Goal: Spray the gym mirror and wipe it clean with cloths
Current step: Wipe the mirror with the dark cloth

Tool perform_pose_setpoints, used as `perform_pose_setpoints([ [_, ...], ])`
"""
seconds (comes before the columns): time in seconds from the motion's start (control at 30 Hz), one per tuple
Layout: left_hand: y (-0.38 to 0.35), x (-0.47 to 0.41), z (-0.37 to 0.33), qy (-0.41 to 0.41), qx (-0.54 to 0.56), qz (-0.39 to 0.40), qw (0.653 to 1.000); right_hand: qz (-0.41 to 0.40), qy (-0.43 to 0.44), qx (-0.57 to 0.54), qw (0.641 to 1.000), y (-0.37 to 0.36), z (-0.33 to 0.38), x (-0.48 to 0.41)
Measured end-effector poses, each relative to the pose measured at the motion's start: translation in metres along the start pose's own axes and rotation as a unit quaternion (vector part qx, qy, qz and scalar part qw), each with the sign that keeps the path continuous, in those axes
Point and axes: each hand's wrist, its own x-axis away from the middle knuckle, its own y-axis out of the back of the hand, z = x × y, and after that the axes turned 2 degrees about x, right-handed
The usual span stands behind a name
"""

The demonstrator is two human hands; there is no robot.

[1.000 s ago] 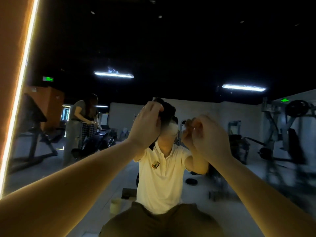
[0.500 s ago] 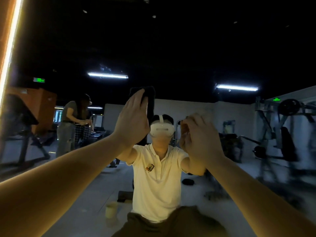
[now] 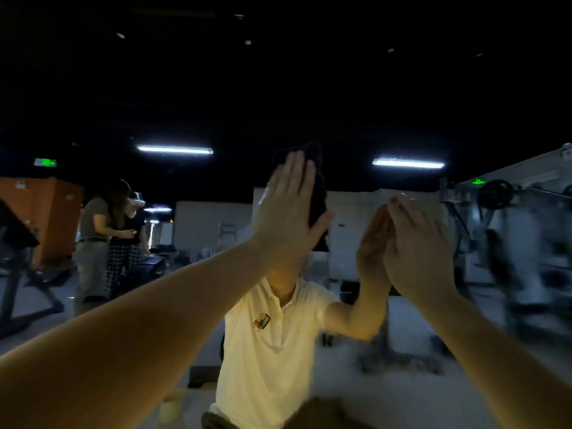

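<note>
The gym mirror fills the view and reflects me in a white shirt. My left hand lies flat against the glass at head height, fingers straight, and presses a dark cloth to it. The cloth shows above my fingertips and to the right of my palm. My right hand is raised beside it, fingers straight, with its fingertips touching the glass where they meet their reflection. No cloth shows under the right hand. No spray bottle is identifiable.
In the reflection, two people stand at the left near dark equipment. Weight machines stand on the right. A pale cup-like object and a dark flat object sit on the floor behind me.
My left hand has flattened from a curled grip and slid the dark cloth upward on the glass. My right hand's fingers have straightened. The view has shifted left.
</note>
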Motion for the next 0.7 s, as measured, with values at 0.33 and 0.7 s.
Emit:
perform_pose_setpoints([
  [0.33, -0.027, -0.008, -0.071, -0.134, -0.035, 0.030, 0.990, -0.030, 0.059, -0.127, 0.990, -0.004, -0.017, -0.002],
  [0.7, 0.038, 0.069, 0.113, 0.101, -0.033, 0.000, 0.994, -0.027, 0.054, -0.057, 0.997, -0.016, 0.030, 0.023],
])
